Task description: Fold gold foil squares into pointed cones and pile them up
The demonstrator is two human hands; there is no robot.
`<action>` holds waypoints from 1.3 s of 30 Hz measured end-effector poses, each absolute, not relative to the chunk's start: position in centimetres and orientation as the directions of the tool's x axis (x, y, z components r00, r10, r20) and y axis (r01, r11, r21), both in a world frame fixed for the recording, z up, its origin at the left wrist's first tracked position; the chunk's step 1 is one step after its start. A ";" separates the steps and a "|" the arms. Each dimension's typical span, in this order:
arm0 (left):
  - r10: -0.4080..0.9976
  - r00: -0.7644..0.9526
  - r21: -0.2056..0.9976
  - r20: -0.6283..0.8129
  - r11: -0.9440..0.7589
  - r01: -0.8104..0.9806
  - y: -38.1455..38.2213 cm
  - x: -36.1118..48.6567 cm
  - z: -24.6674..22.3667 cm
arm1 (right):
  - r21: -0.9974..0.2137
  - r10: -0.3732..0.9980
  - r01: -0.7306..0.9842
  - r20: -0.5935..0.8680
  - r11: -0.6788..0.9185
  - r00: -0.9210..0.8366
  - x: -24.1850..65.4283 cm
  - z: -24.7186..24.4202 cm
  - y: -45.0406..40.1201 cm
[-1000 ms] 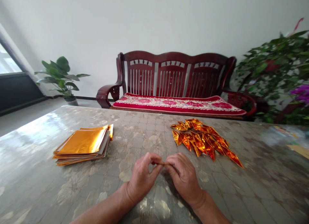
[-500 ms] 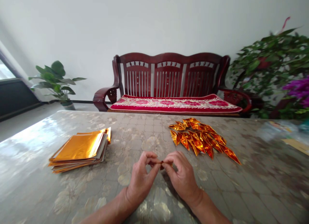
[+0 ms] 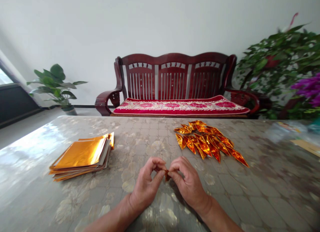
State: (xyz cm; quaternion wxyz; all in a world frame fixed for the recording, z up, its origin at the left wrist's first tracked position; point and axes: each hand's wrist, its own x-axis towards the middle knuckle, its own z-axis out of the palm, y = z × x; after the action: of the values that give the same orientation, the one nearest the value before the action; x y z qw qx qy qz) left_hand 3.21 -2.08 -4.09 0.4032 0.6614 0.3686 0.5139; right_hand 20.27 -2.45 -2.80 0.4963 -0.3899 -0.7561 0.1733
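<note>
A patterned table (image 3: 140,132) bears a stack of gold foil sheets (image 3: 80,153), its edges uneven, at the left. Folded gold foil pieces (image 3: 205,143) lie in an overlapping cluster right of the middle, well apart from the stack. Clear plastic (image 3: 282,130) rests at the far right, with a flat tan piece (image 3: 306,146) just beside it on the tabletop.

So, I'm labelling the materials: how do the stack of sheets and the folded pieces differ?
The stack of sheets is flat and squarish; the folded pieces are narrow and pointed. The sheets lie piled up, while the folded pieces fan out, overlapping. Both are shiny orange-gold and rest on the table.
</note>
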 end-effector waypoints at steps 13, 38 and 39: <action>0.933 0.307 0.940 0.187 -0.079 -0.332 -1.2 3.5 -3.6 | -0.701 0.789 0.383 0.599 0.601 -0.141 20.1 -2.5 -2.7; 0.993 0.073 0.995 0.092 -0.089 -0.042 -1.3 3.9 -4.0 | -0.662 0.830 0.534 0.536 0.526 -0.153 20.2 -3.2 -2.1; 0.995 0.037 0.995 0.090 -0.088 -0.045 -1.2 3.9 -3.9 | -0.659 0.829 0.531 0.534 0.532 -0.167 20.3 -3.3 -2.2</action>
State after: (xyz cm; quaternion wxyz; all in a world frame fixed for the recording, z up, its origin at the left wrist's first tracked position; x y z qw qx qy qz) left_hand 3.86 -1.19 -3.90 0.4975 0.5204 0.4567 0.5227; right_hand 20.32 -2.18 -3.28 0.4570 -0.4555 -0.7465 0.1627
